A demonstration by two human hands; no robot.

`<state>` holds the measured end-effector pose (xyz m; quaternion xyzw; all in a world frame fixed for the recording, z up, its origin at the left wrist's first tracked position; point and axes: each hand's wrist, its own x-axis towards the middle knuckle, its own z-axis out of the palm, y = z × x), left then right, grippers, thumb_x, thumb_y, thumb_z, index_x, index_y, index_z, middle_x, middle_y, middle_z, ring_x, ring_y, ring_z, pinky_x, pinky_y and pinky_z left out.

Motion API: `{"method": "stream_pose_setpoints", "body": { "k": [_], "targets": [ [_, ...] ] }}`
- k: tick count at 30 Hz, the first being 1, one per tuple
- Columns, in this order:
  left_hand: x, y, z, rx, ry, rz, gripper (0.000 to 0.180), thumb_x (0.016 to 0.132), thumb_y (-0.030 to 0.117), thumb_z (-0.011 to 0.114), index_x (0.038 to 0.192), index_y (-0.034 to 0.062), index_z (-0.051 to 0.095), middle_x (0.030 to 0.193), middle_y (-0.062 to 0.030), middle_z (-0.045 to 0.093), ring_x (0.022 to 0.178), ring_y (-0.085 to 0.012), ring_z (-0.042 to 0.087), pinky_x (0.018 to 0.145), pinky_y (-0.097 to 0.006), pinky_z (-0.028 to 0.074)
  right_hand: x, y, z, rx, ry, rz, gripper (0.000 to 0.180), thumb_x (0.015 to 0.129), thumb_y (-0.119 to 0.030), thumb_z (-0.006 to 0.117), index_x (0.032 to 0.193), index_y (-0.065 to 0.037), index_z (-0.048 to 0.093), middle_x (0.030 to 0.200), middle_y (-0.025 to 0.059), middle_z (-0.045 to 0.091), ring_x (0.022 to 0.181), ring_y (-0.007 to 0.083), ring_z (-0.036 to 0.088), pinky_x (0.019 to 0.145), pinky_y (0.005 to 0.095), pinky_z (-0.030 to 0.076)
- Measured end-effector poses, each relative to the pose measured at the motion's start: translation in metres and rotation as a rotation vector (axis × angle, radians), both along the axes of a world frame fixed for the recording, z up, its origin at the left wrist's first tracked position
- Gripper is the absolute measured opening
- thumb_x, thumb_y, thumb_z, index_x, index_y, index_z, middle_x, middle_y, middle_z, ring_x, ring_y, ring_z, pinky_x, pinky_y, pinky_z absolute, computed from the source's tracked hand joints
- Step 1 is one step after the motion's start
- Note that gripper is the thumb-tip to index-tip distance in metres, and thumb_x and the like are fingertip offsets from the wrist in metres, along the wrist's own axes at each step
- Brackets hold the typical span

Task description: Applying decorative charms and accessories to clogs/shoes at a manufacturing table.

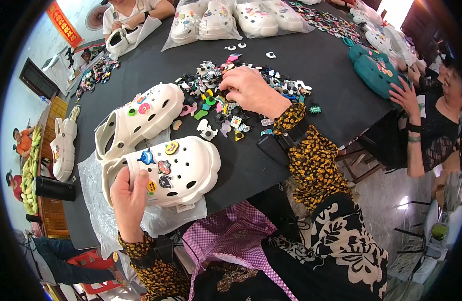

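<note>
My left hand (128, 200) grips the side of a white foam clog (193, 163) near its heel, thumb on top. Several shoe charms sit in that clog's holes, among them a blue shark-like one (146, 156) and a yellow round one (172, 147). Just beyond lies the second white clog (158, 108), with a pink doughnut charm (143, 108) and others. Both rest partly on a clear plastic bag (98, 215). Over a heap of loose, many-coloured charms (226, 113), my right hand (251, 90) reaches down with bent fingers; whatever is between its fingertips is hidden.
Bagged white clogs (211, 22) stand at the far side of the black table (321, 85). A co-worker there handles a white clog (125, 37). At right, another person's hand (404, 98) touches a dark green clog (374, 70). A black cylinder (55, 188) is at left.
</note>
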<state>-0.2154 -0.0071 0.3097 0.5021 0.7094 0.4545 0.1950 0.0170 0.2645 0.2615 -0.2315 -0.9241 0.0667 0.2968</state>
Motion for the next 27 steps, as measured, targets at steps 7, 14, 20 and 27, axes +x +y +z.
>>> {"method": "stream_pose_setpoints", "body": {
  "k": [7,14,20,27],
  "targets": [
    [-0.001,0.000,-0.002,-0.005,0.031,0.015,0.022,0.091,0.018,0.062,0.090,-0.0039,0.059,0.074,-0.0002,0.059,0.069,-0.0053,0.047,0.061,-0.023,0.041,0.004,-0.011,0.025,-1.066,0.621,0.238,0.025,0.087,-0.004,0.055,0.111,0.000,0.063,0.092,0.0052,0.067,0.085,0.0109,0.062,0.075,0.0250,0.048],
    [-0.004,-0.004,-0.004,0.000,0.024,0.032,0.022,0.091,0.018,0.062,0.087,-0.0041,0.058,0.071,-0.0007,0.058,0.067,-0.0055,0.046,0.059,-0.023,0.041,0.008,-0.010,0.026,-1.364,0.761,0.379,0.027,0.095,-0.010,0.048,0.116,0.000,0.059,0.094,0.0069,0.065,0.085,0.0160,0.063,0.072,0.0291,0.051],
    [-0.001,0.001,-0.007,0.040,0.025,0.037,0.023,0.090,0.017,0.063,0.083,-0.0038,0.056,0.068,-0.0019,0.057,0.065,-0.0060,0.045,0.058,-0.024,0.040,0.010,-0.008,0.023,-1.394,0.791,0.382,0.027,0.094,-0.010,0.049,0.118,0.000,0.058,0.093,0.0065,0.065,0.084,0.0163,0.063,0.071,0.0287,0.051],
    [-0.002,-0.001,-0.003,-0.016,0.150,0.071,0.022,0.088,0.016,0.062,0.079,-0.0036,0.056,0.064,-0.0065,0.056,0.061,-0.0081,0.047,0.056,-0.027,0.041,0.008,-0.003,0.016,-1.343,0.749,0.368,0.031,0.093,-0.010,0.054,0.122,0.000,0.056,0.096,0.0060,0.064,0.083,0.0159,0.062,0.072,0.0277,0.050]
  ]
}}
